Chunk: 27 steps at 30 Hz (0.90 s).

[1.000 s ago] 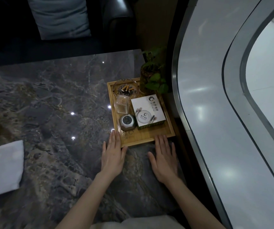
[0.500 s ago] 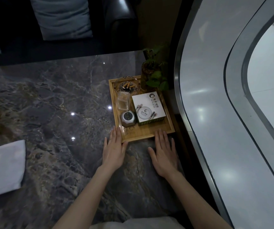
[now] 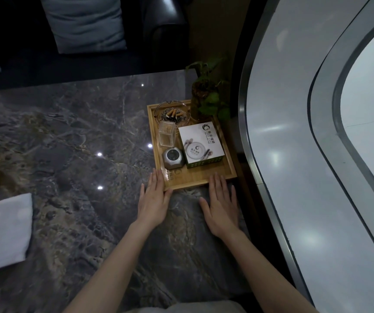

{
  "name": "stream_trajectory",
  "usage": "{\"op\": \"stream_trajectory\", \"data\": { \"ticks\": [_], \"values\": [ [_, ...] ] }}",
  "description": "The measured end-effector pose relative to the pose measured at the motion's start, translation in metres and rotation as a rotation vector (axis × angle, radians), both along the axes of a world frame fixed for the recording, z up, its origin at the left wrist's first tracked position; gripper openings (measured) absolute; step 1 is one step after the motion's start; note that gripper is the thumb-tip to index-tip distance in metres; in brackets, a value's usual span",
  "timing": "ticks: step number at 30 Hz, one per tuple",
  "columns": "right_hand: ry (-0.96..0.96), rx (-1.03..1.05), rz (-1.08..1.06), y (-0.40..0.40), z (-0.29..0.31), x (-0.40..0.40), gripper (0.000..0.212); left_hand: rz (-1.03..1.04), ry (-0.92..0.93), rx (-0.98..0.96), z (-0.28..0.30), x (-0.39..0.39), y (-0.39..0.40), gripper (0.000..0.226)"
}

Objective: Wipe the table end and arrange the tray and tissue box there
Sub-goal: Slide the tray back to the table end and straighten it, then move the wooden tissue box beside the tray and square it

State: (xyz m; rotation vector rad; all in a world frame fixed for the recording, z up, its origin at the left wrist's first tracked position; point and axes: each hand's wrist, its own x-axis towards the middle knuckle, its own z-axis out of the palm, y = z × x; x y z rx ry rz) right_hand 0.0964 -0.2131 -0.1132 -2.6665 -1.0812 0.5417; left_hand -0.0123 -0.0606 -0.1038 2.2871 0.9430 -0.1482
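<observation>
Tray [image 3: 200, 177] sits at the table [image 3: 68, 143] end, carrying the tissue box [image 3: 200, 144] and an ashtray [image 3: 172, 112]. Left hand [image 3: 154, 199] and right hand [image 3: 221, 205] lie flat, fingers extended together, tips touching the tray's near edge, gripping nothing.

Tray [image 3: 198, 180]: shallow bamboo rectangle with a low raised rim; lies flat at the far right end of the counter [image 3: 68, 143], long sides running away from the viewer, right rim close to the counter's right edge.
Tissue box [image 3: 200, 144]: white lid printed with a dark logo and a round plate motif, green patterned side facing the viewer; sits flat in the right half of the tray, slightly rotated against the rim.
Counter: dark grey marble with brown veining, glossy, showing small bright reflections.
Cloth [image 3: 0, 231]: white, folded, lies on the counter at the left, well apart from the tray.
</observation>
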Motion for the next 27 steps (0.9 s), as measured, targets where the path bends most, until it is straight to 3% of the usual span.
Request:
{"op": "stream_trajectory", "data": {
  "ticks": [6,12,18,23,27],
  "values": [
    [-0.014,0.008,-0.005,0.000,0.006,-0.002,0.076,-0.011,0.003,-0.007,0.000,0.000,0.001,0.064],
    [-0.072,-0.039,-0.066,0.015,0.019,-0.009,0.064,-0.068,0.048,0.030,0.003,-0.003,0.007,0.065],
    [-0.059,-0.219,-0.082,0.036,0.039,-0.016,0.064,-0.106,0.022,0.011,0.018,-0.012,0.016,0.056],
    [-0.066,-0.444,0.011,0.068,0.059,-0.029,0.061,0.012,-0.107,0.005,0.031,-0.035,0.031,0.036],
    [0.017,-0.379,0.127,0.107,0.082,-0.052,0.040,0.132,-0.113,-0.031,0.046,-0.064,0.055,0.027]
  ]
}}
